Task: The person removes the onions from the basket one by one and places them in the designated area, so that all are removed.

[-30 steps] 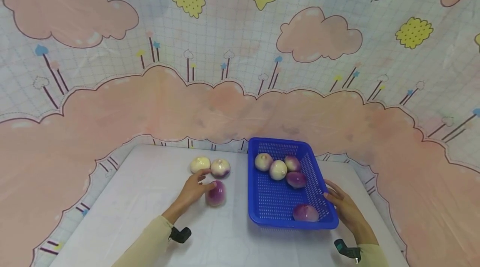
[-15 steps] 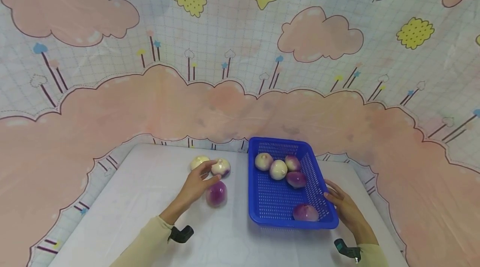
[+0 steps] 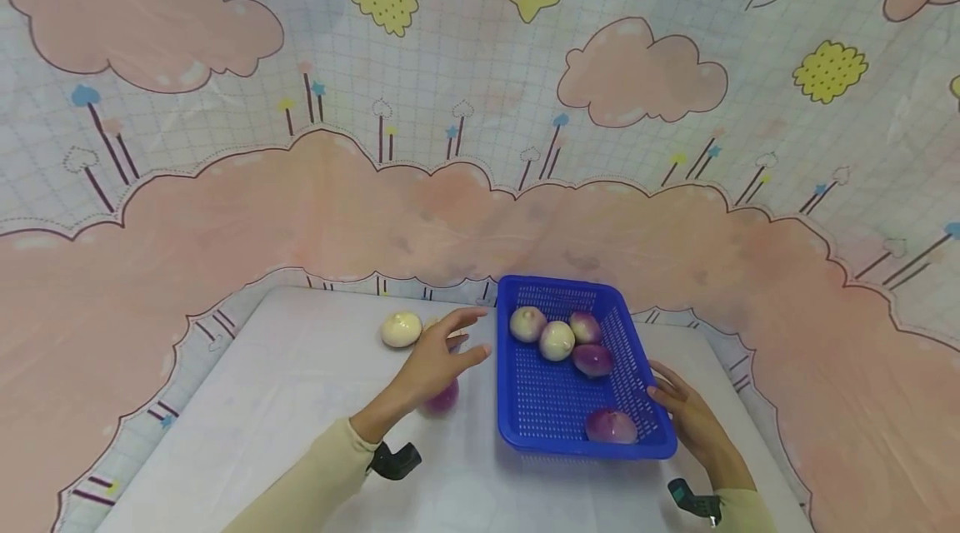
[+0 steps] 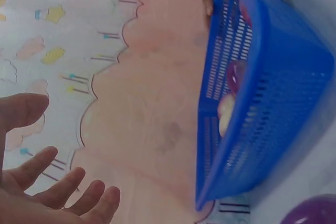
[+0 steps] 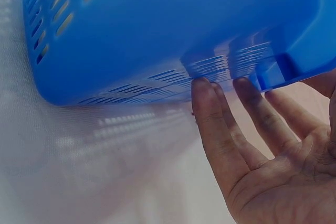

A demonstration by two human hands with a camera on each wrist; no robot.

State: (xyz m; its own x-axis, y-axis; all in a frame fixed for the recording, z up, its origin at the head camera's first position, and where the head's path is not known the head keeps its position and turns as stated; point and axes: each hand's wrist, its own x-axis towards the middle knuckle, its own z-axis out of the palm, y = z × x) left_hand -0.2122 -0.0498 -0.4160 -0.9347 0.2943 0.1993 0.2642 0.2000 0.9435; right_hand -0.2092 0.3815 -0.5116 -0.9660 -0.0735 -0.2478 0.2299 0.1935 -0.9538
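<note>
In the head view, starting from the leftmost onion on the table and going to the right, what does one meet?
Leftmost onion, left hand, blue basket, right hand.

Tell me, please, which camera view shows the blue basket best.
The head view, where the blue basket shows nearly whole from above. The left wrist view shows it side-on, the right wrist only part.
</note>
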